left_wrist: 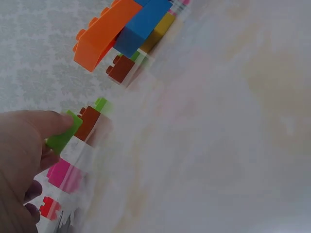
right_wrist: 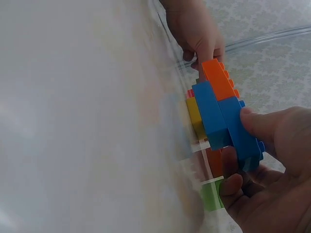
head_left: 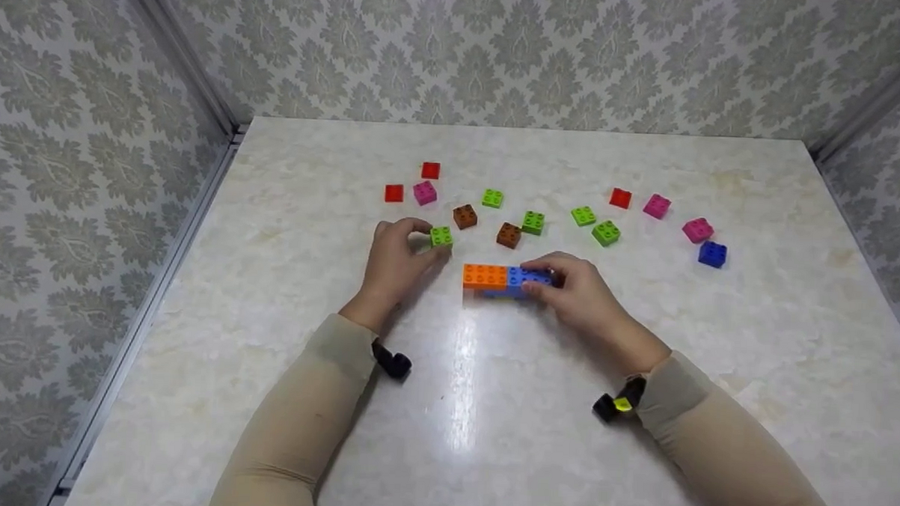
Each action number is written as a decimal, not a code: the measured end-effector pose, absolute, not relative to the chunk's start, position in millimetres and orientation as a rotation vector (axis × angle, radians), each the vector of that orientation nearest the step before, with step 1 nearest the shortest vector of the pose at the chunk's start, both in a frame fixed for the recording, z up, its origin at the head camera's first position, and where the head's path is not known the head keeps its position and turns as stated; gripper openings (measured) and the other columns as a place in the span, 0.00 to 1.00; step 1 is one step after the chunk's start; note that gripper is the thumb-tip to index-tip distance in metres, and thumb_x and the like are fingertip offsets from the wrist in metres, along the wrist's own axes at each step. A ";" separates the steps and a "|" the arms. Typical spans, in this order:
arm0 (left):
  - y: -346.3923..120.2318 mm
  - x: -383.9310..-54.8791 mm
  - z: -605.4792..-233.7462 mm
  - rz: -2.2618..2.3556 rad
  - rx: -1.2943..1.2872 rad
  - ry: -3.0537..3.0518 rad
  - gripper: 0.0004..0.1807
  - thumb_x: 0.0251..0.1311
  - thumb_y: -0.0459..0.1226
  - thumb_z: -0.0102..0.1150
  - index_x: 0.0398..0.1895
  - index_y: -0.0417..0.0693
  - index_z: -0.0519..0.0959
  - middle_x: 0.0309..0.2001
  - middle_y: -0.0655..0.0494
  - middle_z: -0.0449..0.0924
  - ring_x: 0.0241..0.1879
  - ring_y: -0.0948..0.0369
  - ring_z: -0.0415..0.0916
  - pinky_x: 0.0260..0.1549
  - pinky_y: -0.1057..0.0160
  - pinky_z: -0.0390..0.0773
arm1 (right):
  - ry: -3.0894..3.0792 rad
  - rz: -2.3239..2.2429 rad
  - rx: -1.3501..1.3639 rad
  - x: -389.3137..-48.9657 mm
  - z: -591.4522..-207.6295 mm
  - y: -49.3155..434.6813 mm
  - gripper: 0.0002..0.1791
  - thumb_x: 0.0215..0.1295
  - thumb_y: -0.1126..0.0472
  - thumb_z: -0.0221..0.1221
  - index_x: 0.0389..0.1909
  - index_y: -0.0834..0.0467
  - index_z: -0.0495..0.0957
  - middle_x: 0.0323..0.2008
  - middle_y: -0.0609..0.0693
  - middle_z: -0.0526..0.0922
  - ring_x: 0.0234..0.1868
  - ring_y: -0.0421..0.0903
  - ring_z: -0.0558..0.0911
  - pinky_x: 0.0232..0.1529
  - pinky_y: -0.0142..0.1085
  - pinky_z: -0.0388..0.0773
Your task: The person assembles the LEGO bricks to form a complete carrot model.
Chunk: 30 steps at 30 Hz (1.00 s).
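My left hand (head_left: 399, 262) pinches a light green square brick (head_left: 441, 236) between thumb and fingertips. In the left wrist view that green brick (left_wrist: 65, 132) is tilted in the fingers. A stack of bricks is gripped at its right end by my right hand (head_left: 576, 287). Its top layer pairs an orange brick (head_left: 484, 276) with a blue brick (right_wrist: 238, 128) lying end to end. Under them sits another blue brick (right_wrist: 210, 114), and below that a yellow brick (right_wrist: 195, 118). Right thumb and fingers press on the upper blue brick's sides.
Beyond the hands lie loose bricks: brown ones (head_left: 465, 216), several green ones (head_left: 606, 232), pink ones (head_left: 657, 206), red ones (head_left: 394, 193) and a dark blue one (head_left: 712, 254). Patterned wall panels (head_left: 457, 51) stand along the table's (head_left: 288, 165) back and sides.
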<state>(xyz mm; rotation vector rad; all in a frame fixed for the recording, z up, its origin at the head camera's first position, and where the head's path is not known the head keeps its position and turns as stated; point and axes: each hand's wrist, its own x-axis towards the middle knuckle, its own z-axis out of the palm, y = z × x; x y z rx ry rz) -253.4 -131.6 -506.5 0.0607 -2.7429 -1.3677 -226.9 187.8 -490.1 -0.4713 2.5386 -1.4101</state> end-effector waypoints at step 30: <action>-118.5 -238.2 -502.7 -1.743 -0.668 -2.651 0.17 0.70 0.39 0.78 0.60 0.51 0.91 0.57 0.53 0.90 0.53 0.52 0.84 0.56 0.57 0.85 | 2.565 -1.409 -0.505 -225.9 -489.3 186.5 0.18 0.78 0.59 0.72 0.65 0.54 0.90 0.63 0.55 0.90 0.57 0.50 0.80 0.59 0.36 0.76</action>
